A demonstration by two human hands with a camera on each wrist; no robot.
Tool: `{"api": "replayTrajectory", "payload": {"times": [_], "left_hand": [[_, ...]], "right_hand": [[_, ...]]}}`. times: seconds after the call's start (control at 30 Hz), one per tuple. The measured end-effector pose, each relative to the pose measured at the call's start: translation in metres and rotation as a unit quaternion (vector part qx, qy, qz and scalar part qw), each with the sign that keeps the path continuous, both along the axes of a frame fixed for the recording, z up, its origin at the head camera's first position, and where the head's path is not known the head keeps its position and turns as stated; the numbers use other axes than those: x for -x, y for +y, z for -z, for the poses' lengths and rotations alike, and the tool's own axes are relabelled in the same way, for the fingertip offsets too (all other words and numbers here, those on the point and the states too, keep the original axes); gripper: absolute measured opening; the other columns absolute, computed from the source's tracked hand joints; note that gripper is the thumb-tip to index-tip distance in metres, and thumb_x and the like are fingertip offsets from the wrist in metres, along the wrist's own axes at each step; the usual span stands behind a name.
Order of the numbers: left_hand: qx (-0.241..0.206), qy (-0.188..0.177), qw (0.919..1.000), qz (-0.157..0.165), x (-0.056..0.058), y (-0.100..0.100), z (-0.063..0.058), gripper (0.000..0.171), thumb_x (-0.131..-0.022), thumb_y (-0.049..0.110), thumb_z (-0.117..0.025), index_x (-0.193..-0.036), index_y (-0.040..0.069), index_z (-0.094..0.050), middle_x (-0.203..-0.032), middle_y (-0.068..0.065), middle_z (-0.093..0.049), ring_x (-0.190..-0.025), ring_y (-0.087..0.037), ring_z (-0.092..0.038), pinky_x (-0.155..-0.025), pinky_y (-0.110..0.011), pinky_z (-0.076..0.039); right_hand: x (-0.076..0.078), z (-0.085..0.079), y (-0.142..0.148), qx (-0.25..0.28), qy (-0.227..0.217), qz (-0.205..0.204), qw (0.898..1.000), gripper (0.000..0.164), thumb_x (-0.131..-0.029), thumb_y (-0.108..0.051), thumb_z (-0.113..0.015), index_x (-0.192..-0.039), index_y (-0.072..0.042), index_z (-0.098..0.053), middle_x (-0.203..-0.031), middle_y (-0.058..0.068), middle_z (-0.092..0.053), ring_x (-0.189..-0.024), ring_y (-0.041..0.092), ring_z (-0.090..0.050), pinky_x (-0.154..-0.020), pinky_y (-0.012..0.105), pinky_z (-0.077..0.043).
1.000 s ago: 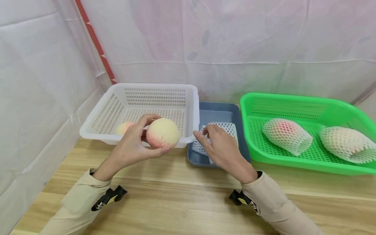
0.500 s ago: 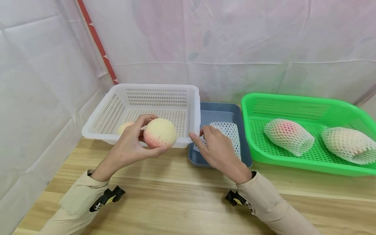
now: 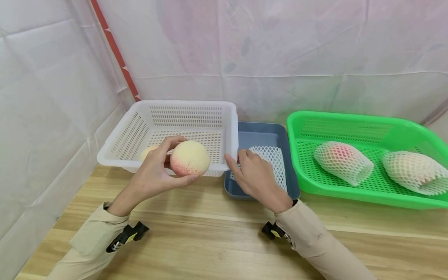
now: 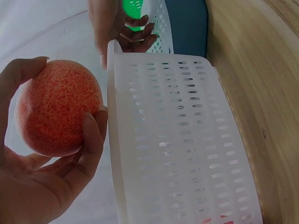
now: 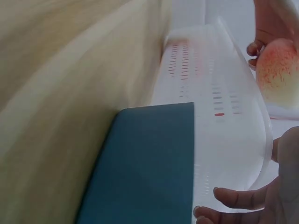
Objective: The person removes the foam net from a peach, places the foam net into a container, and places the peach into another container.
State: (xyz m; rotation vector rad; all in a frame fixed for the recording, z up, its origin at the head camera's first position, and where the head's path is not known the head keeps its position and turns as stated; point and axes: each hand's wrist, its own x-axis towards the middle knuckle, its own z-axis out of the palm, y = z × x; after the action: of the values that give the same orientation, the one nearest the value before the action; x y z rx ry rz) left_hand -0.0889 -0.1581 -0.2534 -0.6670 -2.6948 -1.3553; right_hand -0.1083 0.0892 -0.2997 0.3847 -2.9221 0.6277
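A yellow and pink peach (image 3: 190, 158) is held above the front of the white basket (image 3: 126, 162) by my left hand (image 3: 154, 171). In the left wrist view its reddish side (image 4: 60, 107) shows, with fingers and thumb curled round it. My right hand (image 3: 255, 177) hovers over the blue-grey tray (image 3: 260, 134), its thumb near the white basket's right front corner. Its fingers are loosely bent with nothing seen between them. Under and beside that hand, white foam nets (image 3: 274, 159) lie in the tray, partly covered. Another peach (image 3: 148, 152) sits in the white basket, mostly behind my left hand.
On the right stands a green basket (image 3: 350, 195) holding two peaches in foam nets, one net-wrapped peach (image 3: 343, 161) at left and another net-wrapped peach (image 3: 414, 171) at right. All containers stand in a row on the wooden table (image 3: 210, 241), against a pale cloth wall (image 3: 280, 46).
My right hand has shifted slightly left, towards the white basket's corner. My left hand still holds the peach, moved slightly left since the first frame.
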Motion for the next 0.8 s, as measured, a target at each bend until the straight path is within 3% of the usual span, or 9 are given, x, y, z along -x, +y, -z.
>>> {"api": "replayTrajectory", "payload": {"times": [0.23, 0.43, 0.8], "left_hand": [[0.007, 0.002, 1.0000, -0.003, 0.001, 0.001, 0.000, 0.081, -0.065, 0.018, -0.088, -0.132, 0.010, -0.043, -0.123, -0.009, -0.055, -0.083, -0.020, -0.066, -0.073, -0.029, -0.056], [0.000, -0.003, 1.0000, -0.003, 0.002, 0.001, 0.001, 0.081, -0.065, 0.016, -0.088, -0.132, 0.009, -0.043, -0.123, -0.009, -0.056, -0.082, -0.021, -0.066, -0.071, -0.028, -0.056], [0.003, -0.002, 1.0000, -0.006, 0.004, 0.000, 0.003, 0.081, -0.065, 0.016, -0.088, -0.132, 0.009, -0.043, -0.122, -0.009, -0.056, -0.084, -0.022, -0.066, -0.072, -0.029, -0.056]], "right_hand": [[0.016, -0.007, -0.003, -0.011, -0.056, 0.036, 0.998, 0.058, -0.100, -0.054, -0.027, -0.094, -0.004, -0.055, -0.076, 0.010, -0.055, -0.063, 0.024, -0.054, -0.049, 0.037, -0.042], [0.024, -0.014, -0.004, -0.040, -0.097, 0.064, 0.992, 0.068, -0.097, -0.061, -0.024, -0.099, 0.000, -0.054, -0.087, 0.017, -0.057, -0.072, 0.030, -0.057, -0.061, 0.047, -0.049], [0.041, -0.021, -0.004, -0.010, -0.137, 0.090, 0.986, 0.076, -0.094, -0.067, -0.029, -0.113, 0.003, -0.051, -0.089, 0.015, -0.055, -0.075, 0.029, -0.057, -0.058, 0.040, -0.046]]}}
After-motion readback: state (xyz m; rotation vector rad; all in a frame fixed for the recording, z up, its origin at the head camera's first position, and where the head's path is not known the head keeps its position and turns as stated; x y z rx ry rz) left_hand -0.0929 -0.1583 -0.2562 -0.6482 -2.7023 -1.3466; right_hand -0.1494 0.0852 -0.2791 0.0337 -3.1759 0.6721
